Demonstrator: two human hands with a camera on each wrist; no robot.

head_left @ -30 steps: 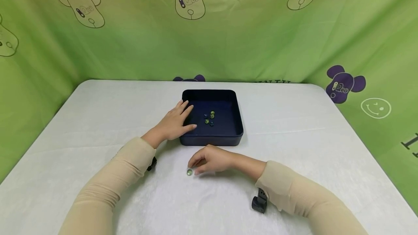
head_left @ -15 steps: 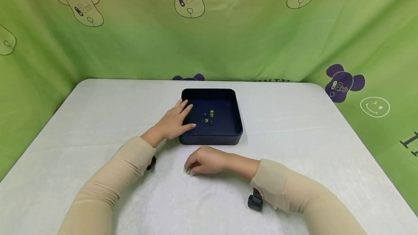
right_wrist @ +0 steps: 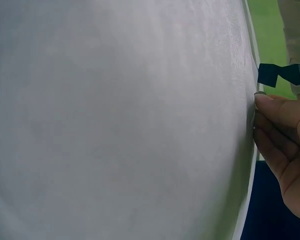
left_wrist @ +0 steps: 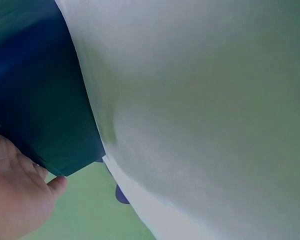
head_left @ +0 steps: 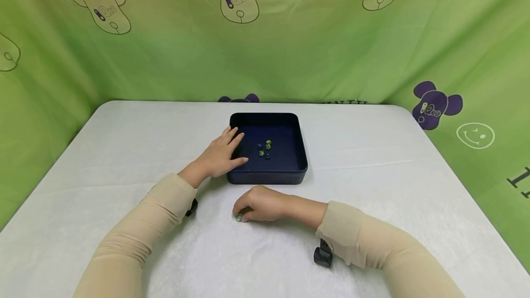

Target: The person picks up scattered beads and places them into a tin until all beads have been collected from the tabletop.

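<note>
In the head view a small greenish glass marble (head_left: 239, 218) sits on the white cloth in front of a dark blue square box (head_left: 267, 178). My right hand (head_left: 264, 203) pinches it between thumb and fingers, which partly hide it. Spread over the box's left rim, my left hand (head_left: 217, 156) rests with its fingers fairly straight and the thumb inside the near left corner. The left wrist view shows the left palm (left_wrist: 20, 195) against the box wall (left_wrist: 65, 115). Inside the box lie several marbles, among them a yellow-green marble (head_left: 262, 153) and a blue marble (head_left: 267, 156).
White cloth (head_left: 372, 178) covers the table on all sides of the box. A green printed curtain (head_left: 310, 49) hangs behind and at both sides. A black wrist camera (head_left: 323, 256) juts below the right sleeve.
The right hand has moved slightly left, and its thumb and fingers have closed on the marble, which lay free before. The left hand and the box have stayed put.
</note>
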